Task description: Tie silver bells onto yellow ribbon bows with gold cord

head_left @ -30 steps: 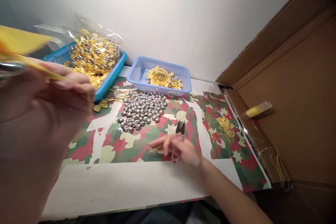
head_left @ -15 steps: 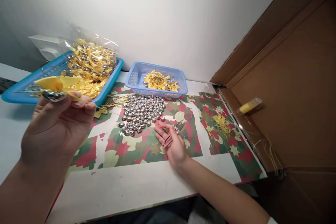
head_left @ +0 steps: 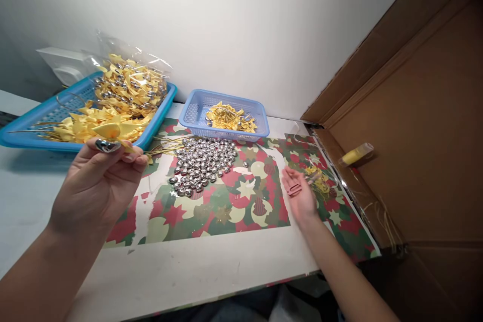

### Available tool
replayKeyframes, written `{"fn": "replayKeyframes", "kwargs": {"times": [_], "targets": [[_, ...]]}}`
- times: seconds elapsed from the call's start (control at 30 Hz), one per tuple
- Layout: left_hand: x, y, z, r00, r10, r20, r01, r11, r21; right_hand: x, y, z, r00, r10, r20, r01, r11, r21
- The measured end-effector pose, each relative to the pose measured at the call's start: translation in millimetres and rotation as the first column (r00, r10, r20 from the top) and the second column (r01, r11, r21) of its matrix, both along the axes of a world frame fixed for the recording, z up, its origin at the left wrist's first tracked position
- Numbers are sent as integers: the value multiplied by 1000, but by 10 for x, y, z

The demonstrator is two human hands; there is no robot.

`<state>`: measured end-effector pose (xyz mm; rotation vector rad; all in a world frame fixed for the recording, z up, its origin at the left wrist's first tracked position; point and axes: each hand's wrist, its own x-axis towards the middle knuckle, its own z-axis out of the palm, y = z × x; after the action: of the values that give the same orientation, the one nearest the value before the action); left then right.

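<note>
My left hand (head_left: 100, 186), raised at the left, pinches a yellow ribbon bow (head_left: 110, 131) with a shiny silver bell (head_left: 107, 146) on it. The bow is between thumb and fingers, in front of the large blue basket. My right hand (head_left: 303, 206) is palm up over the right of the table, fingers partly curled round small thread snips (head_left: 294, 189). Their pinkish handle lies across the fingers and the blades point right, towards a pile of yellow thread scraps (head_left: 320, 181). Many silver bells (head_left: 206, 161) lie heaped between the hands.
A large blue basket (head_left: 171, 95) at the left holds yellow bows and a clear bag (head_left: 130, 80) of belled bows. A smaller blue basket (head_left: 192, 118) holds more bows. Cardboard (head_left: 415, 110) walls the right side; a yellow-filled tube (head_left: 356, 154) sticks out there.
My right hand has swung right with the snips, from beside the bells to near the thread scraps. My left hand has shifted slightly right and down with the bow. One bell now lies apart.
</note>
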<state>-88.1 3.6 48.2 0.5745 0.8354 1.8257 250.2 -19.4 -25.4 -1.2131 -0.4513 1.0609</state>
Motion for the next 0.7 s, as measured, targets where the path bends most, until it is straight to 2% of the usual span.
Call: {"fn": "replayKeyframes", "kwargs": {"times": [0.07, 0.1, 0.2, 0.27, 0.33, 0.47, 0.6, 0.7], "targets": [[20, 5, -2, 1000, -9, 3, 9, 1000, -5, 126, -46, 33, 997, -71, 39, 70, 997, 30], [27, 6, -5, 1000, -15, 2, 15, 1000, -5, 141, -62, 54, 996, -57, 67, 53, 997, 61], [31, 7, -26, 1000, -20, -5, 20, 1000, -5, 13, -43, 104, 955, 164, 248, -200, 972, 125], [23, 10, -41, 1000, -15, -8, 15, 1000, -7, -158, 43, 101, 893, 282, 351, -311, 950, 28], [14, 14, -51, 1000, -11, -8, 11, 1000, -10, -342, 170, 70, 865, 340, 369, -343, 937, -61], [16, 12, -43, 1000, -5, -14, 5, 1000, -23, -609, 383, 30, 837, 382, 392, -388, 919, -67], [50, -13, -21, 1000, -2, -17, 1, 999, -45, -615, 427, 104, 803, 390, 451, -409, 911, -60], [65, -37, -29, 1000, -16, -13, 16, 998, -59, -540, 408, 155, 741, 401, 538, -413, 905, -105]]}}
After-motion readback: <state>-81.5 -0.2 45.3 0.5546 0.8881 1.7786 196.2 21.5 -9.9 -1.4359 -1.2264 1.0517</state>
